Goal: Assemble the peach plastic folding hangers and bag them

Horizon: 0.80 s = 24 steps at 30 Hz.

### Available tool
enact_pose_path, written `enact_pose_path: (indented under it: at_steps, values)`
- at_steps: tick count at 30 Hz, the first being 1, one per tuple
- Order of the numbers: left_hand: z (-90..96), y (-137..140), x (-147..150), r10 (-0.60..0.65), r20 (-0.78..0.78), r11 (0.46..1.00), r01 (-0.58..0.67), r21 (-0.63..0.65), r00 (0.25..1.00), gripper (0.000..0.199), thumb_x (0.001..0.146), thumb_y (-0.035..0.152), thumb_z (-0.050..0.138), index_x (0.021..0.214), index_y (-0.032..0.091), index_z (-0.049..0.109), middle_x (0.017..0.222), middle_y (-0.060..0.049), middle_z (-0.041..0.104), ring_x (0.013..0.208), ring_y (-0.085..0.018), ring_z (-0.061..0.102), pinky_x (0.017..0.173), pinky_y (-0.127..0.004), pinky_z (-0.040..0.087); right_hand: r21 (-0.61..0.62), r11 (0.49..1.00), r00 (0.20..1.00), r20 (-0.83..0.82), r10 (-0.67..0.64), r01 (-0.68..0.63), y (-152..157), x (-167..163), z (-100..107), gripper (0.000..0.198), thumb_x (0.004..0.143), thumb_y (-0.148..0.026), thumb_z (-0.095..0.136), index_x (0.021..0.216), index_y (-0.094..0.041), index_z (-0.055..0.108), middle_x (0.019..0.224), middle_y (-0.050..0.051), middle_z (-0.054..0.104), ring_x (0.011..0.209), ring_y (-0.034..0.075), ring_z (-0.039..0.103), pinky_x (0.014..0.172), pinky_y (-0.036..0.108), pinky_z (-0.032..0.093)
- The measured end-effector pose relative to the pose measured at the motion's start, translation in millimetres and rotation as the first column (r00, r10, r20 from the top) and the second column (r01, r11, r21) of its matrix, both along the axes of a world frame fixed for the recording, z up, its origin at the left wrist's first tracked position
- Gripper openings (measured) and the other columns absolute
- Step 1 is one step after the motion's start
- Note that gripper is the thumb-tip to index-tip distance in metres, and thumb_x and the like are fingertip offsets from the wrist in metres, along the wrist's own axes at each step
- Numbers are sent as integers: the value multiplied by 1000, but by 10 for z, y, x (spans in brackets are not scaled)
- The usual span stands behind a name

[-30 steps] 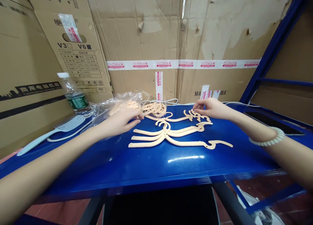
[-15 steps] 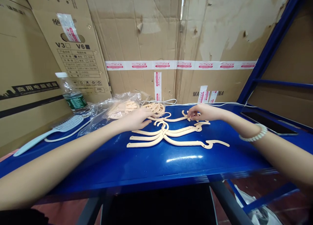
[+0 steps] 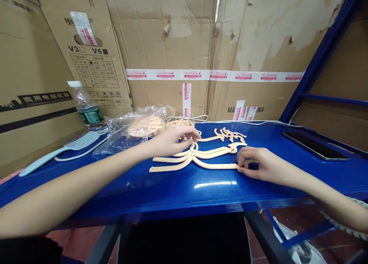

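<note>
**Right hand clamped on front hanger, left hand at the hooks**

Head view: beige plastic hangers [image 3: 212,153] lie on the blue bench [image 3: 178,195], grouped mid-bench, hooks bunched at centre. Front hanger [image 3: 215,166] is nearest the bench edge, right arm running out to the right hand [image 3: 261,162]. Right grip: thumb and fingers clamped on the joint at that arm's end, covering most of it. Left hand [image 3: 179,139] is over the left side of the group, fingers half curled, tips right by the hooks. Left grip: can't tell if it's pinching a hook or just next to one.

Behind the group, another hanger arm [image 3: 209,139] points right and ends at a cluster of small curved pieces [image 3: 230,134]. Clear plastic bag [image 3: 115,141] with more beige parts [image 3: 148,125] sits behind the left hand.

Left end of bench: light-blue hairbrush [image 3: 83,141], water bottle [image 3: 90,114] upright. Right end: dark flat device [image 3: 316,145]. White cable [image 3: 263,122] runs along the back by the cardboard [image 3: 169,53].
</note>
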<state>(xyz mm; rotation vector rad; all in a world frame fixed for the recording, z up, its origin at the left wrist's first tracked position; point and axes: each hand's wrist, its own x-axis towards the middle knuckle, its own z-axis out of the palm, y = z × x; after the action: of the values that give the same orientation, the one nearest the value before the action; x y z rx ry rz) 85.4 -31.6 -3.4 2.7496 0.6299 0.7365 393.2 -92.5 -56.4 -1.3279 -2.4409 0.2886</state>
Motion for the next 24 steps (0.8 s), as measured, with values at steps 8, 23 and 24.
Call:
enact_pose_path:
  at_steps: [8,23,24]
  values:
    - [-108,-104,272,-111,-109,993,113,12,988,20,87,7,50,101,15,64,100,-6,71,91,-17,64,81,-30,48,8,999,999,-15,-50,50,43,-41,-18,11,78,-29,58,72,-20,57,75,2,63,67,16,58,63,27,43]
    - [4,46,110,-56,53,995,59,-74,997,27,88,5,44,105,14,63,100,-7,71,93,-15,67,82,-31,53,63,998,999,-26,-27,29,83,14,-38,9,82,-26,56,86,-21,62,86,3,62,74,17,58,67,28,43]
    - [18,66,54,-30,96,994,40,-102,995,27,87,6,44,104,13,62,99,-8,71,93,-15,67,82,-31,54,66,997,999,-23,-30,31,81,33,-34,9,82,-25,56,86,-21,62,86,3,62,75,17,58,67,28,43]
